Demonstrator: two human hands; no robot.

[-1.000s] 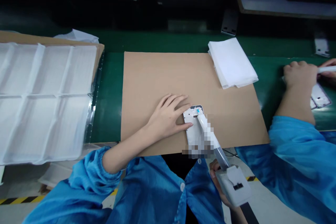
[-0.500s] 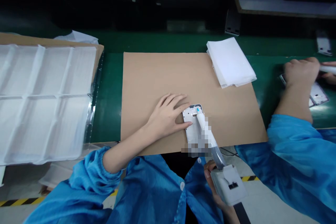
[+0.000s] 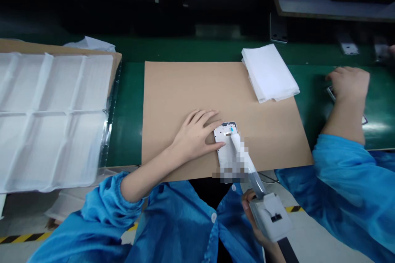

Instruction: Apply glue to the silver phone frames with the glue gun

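A white phone frame (image 3: 224,148) lies near the front edge of a brown cardboard sheet (image 3: 185,86). My left hand (image 3: 193,133) rests on the cardboard with fingers spread. Its thumb and index finger touch the left side and upper part of the frame. Below the table edge, my right hand (image 3: 250,207) is wrapped round a grey-white dispenser gun (image 3: 271,217), which hides most of the fingers. The gun's clear and white syringe tube (image 3: 254,181) slants up over the frame. A small blue spot (image 3: 232,130) shows at its tip. Blurred blocks cover part of tube and frame.
Folded white sheets (image 3: 270,73) lie on the cardboard's far right corner. At left stands a compartmented white tray (image 3: 55,86). A co-worker's hand (image 3: 352,84) and blue sleeve (image 3: 342,168) are at right. Dark shelving (image 3: 173,4) runs along the back, with phone frames below it.
The dispenser body has shifted slightly right, and a small gap shows between its tip and the blue spot. My left hand stays put. The co-worker's white tool has left view.
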